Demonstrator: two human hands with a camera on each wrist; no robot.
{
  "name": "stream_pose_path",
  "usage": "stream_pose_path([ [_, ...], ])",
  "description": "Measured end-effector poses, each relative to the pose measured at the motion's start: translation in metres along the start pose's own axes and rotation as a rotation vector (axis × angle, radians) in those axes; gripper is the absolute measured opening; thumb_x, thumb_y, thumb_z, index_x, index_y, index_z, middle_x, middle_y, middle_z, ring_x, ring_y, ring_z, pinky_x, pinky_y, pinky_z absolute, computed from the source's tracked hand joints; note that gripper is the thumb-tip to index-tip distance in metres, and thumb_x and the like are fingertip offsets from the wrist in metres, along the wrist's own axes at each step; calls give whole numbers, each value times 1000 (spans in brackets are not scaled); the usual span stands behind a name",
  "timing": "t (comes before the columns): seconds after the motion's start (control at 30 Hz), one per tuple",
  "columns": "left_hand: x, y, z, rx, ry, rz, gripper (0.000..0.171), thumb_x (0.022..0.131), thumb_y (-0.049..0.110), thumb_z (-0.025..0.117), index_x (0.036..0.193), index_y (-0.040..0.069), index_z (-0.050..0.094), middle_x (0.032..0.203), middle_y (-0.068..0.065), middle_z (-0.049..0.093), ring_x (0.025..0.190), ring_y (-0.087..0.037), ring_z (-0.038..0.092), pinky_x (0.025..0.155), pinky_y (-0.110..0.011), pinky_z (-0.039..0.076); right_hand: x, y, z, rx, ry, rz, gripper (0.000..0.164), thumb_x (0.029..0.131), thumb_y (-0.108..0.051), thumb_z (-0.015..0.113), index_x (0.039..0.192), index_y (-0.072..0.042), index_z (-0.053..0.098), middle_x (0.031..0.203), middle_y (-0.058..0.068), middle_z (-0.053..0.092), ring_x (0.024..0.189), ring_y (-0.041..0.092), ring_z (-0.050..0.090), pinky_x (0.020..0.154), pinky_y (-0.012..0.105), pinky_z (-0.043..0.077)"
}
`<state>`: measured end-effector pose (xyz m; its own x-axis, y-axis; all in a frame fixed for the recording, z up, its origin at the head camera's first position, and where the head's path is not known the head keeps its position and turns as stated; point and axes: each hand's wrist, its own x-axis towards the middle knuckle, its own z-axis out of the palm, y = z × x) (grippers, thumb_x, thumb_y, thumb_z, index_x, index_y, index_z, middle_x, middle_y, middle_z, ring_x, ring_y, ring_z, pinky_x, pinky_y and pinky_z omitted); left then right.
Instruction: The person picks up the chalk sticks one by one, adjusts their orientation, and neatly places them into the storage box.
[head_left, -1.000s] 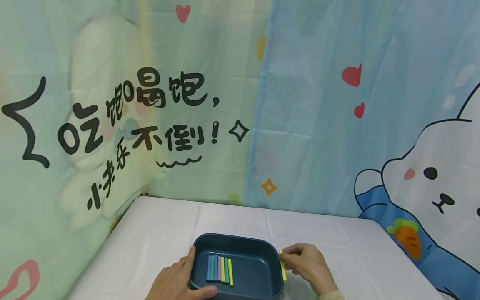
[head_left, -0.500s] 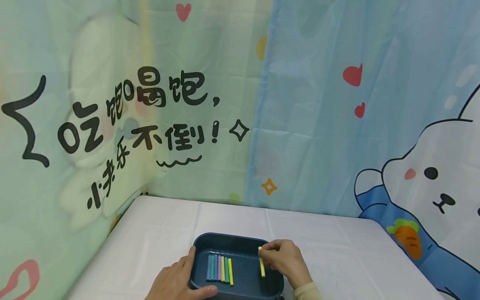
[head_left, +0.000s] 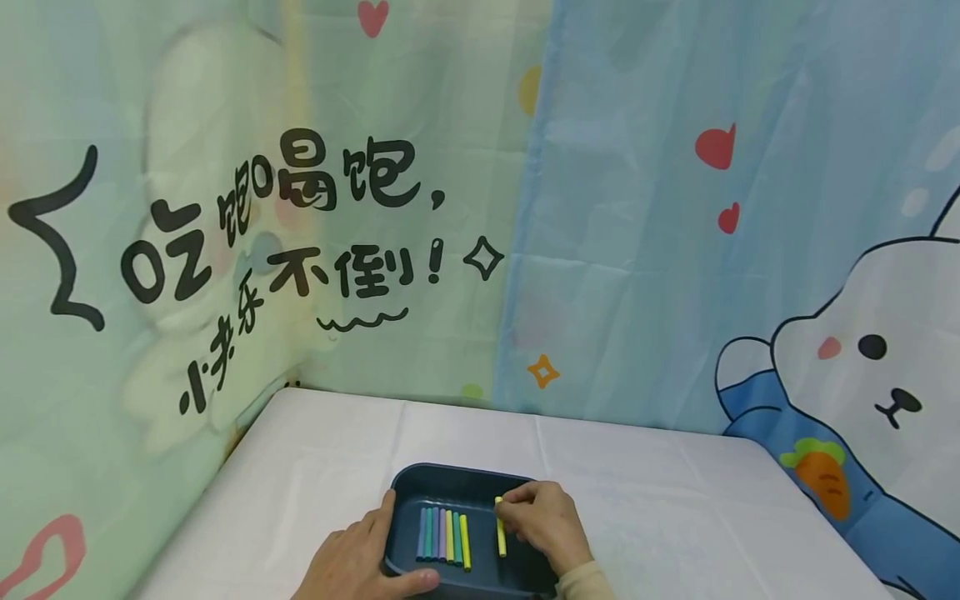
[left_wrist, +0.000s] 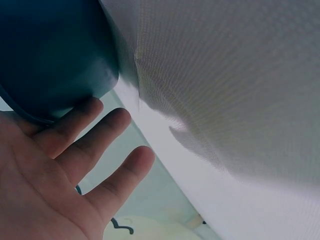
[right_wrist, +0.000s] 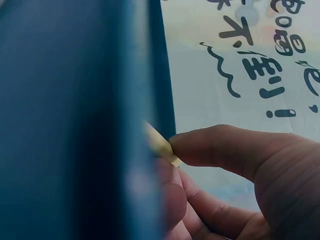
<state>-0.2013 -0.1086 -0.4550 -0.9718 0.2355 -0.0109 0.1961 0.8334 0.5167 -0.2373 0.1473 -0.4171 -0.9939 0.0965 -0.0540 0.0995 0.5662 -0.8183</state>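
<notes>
A dark blue tray (head_left: pixel 465 472) rests on the white-covered table. Several coloured chalk sticks (head_left: pixel 437 533), blue, teal, purple and yellow, lie side by side in its left half. The left hand (head_left: pixel 352 550) holds the tray's near left corner, thumb over the rim and fingers along the outer wall (left_wrist: pixel 65 85). Thumb and fingertips of the right hand (head_left: pixel 545 521) pinch the upper end of a yellow chalk stick (head_left: pixel 502 537) over the tray's right half, apart from the row. Part of that chalk stick (right_wrist: pixel 162 145) shows beyond the blurred tray wall in the right wrist view.
White cloth (head_left: pixel 660 517) covers the table around the tray. Behind the table hang a green printed curtain (head_left: pixel 420 358) with black writing and a blue one (head_left: pixel 615 292) with a cartoon rabbit.
The right hand has carried the yellow chalk stick leftward, from beside the tray's right rim to over the tray. The left hand stays at its corner.
</notes>
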Motion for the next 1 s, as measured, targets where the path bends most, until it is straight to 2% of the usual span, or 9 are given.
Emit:
stream_pose_path([
  [0.3, 2, -1, 0, 16, 0, 5, 126, 74, 90, 55, 155, -4, 32, 127, -20, 61, 98, -30, 64, 88, -56, 53, 2, -3, 18, -80, 27, -13, 10, 79, -13, 76, 84, -4, 74, 63, 1, 66, 56, 14, 61, 54, 32, 52],
  [0.5, 3, -1, 0, 26, 7, -1, 125, 74, 90, 55, 155, -4, 33, 126, -21, 62, 96, -30, 65, 87, -55, 53, 2, -4, 30, -120, 9, -42, 9, 80, -11, 76, 84, -3, 74, 67, 1, 67, 58, 12, 63, 56, 32, 54],
  [1.0, 1, -2, 1, 27, 19, 19, 123, 76, 87, 56, 154, -5, 34, 125, -19, 63, 94, -27, 65, 84, -51, 54, 4, -2, 48, -175, 38, -52, 7, 80, -7, 78, 79, -4, 72, 69, 1, 65, 63, 14, 62, 58, 32, 53],
])
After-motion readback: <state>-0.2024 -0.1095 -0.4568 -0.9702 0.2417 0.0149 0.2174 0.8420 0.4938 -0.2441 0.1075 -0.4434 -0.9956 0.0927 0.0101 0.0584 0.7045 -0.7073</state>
